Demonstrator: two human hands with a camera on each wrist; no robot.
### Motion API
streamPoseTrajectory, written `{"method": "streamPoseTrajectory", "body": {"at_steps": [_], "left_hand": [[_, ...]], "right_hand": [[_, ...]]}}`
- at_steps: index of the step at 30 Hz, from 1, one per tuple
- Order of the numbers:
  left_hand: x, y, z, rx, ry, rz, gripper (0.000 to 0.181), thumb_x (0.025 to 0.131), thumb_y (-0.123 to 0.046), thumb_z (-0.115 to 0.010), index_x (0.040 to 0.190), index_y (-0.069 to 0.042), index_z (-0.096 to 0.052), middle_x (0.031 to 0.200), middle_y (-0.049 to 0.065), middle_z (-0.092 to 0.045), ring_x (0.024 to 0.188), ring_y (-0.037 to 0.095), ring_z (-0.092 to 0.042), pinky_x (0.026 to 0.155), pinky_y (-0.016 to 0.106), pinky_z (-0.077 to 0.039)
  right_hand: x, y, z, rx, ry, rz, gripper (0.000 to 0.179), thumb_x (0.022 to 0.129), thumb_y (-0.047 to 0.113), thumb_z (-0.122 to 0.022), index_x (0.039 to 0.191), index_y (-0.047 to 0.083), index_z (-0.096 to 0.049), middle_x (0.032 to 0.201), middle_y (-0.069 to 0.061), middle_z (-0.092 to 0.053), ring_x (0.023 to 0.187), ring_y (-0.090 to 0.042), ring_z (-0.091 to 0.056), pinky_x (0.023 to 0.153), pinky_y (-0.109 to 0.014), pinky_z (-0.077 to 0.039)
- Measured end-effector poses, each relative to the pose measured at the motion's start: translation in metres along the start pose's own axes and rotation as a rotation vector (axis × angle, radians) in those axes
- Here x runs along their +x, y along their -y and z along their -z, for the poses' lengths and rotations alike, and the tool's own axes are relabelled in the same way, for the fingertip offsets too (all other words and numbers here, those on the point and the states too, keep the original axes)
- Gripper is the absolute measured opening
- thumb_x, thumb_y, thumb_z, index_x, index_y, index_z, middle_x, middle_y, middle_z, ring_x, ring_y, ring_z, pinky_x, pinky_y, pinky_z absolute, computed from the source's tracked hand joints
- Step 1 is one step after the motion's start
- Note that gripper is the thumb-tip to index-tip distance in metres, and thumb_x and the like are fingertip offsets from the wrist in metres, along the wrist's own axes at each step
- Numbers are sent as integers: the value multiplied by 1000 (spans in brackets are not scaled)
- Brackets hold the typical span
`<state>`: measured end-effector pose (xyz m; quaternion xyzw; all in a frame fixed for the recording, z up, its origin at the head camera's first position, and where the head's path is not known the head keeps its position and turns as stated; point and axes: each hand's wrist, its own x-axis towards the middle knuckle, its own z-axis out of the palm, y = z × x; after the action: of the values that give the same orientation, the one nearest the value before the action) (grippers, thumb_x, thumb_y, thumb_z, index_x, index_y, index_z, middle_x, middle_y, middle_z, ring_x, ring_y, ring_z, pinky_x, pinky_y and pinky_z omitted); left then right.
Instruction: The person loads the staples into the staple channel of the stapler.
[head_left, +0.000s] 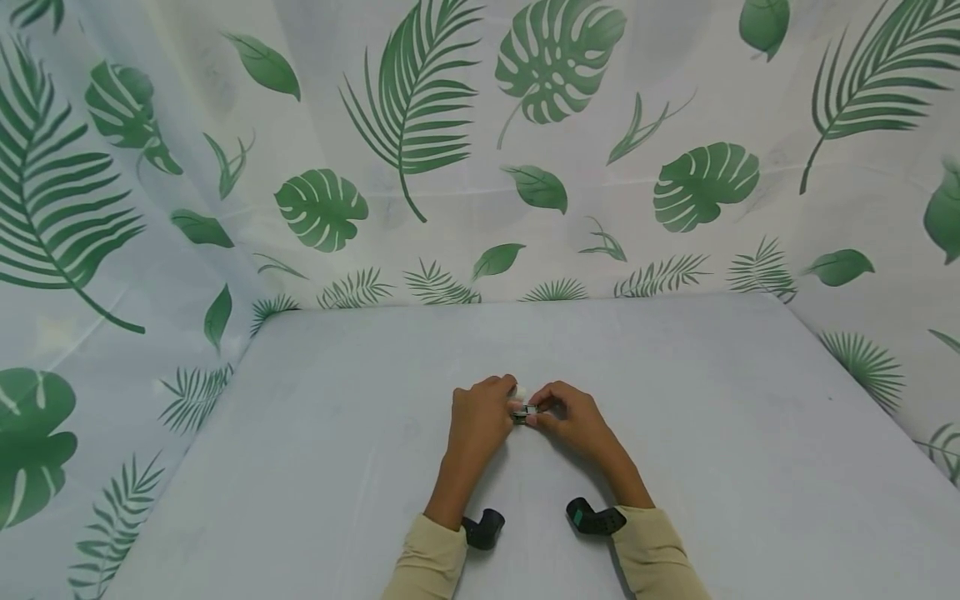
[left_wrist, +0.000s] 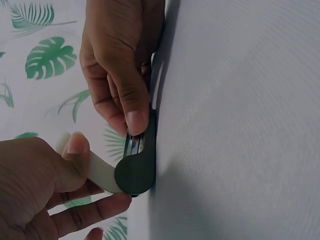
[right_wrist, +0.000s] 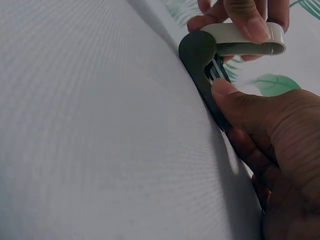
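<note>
A small stapler [head_left: 522,413] stands on the table between the two hands, its top raised. Its dark green base [left_wrist: 137,173] has a rounded hinge end, and its hollow white top arm [right_wrist: 231,33] swings up from there. My left hand [head_left: 482,414] pinches the white arm between thumb and fingers. The right hand [head_left: 576,421] grips the base's other end, thumb resting over the metal channel [right_wrist: 216,71]. That thumb and its fingers hide part of the channel, so whether staples lie inside cannot be made out.
A pale cloth covers the table [head_left: 337,467]. Behind and at the sides hangs a white curtain [head_left: 450,250] printed with green leaves. Black devices [head_left: 486,529] are worn at both wrists, by the beige sleeves [head_left: 652,550].
</note>
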<state>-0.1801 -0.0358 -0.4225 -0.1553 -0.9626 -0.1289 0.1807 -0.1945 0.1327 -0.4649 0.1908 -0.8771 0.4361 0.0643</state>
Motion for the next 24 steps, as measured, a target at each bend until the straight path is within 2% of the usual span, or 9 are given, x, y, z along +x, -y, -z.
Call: {"method": "streamPoseTrajectory", "body": {"at_steps": [6,12,15,24], "left_hand": [[0,-6,-1,93,0,-41,23,78,-36,-67,95,-20,-65,82,-6,-64,68,12,-61,52,33,-40],[-2,-7,-4,105,-79,-77,26,74,-41,-67,91,-21,-68,78,-6,-63,67,11,-59,51,32,-40],[-3,-8,-4,108,-97,-83,28,73,-44,-67,92,-23,-69,78,-6,-63,67,11,-59,51,33,-41],[-3,-4,-9,5,-54,-67,27,73,-41,-69,96,-27,-71,76,-7,-60,58,9,-52,49,29,-36]], "right_hand": [[-1,0,1,-6,-15,-3,21,74,16,-74,91,12,-62,88,3,-62,82,-13,-59,78,-36,-44],[-1,0,2,-17,-31,7,23,72,16,-76,89,12,-61,87,2,-62,82,-14,-60,77,-37,-45],[-1,0,2,-19,-31,9,23,72,17,-75,89,13,-61,87,2,-63,83,-15,-60,79,-38,-44],[-2,-1,1,-8,-50,32,23,70,14,-76,88,13,-61,86,3,-63,83,-15,-60,78,-39,-45]]}}
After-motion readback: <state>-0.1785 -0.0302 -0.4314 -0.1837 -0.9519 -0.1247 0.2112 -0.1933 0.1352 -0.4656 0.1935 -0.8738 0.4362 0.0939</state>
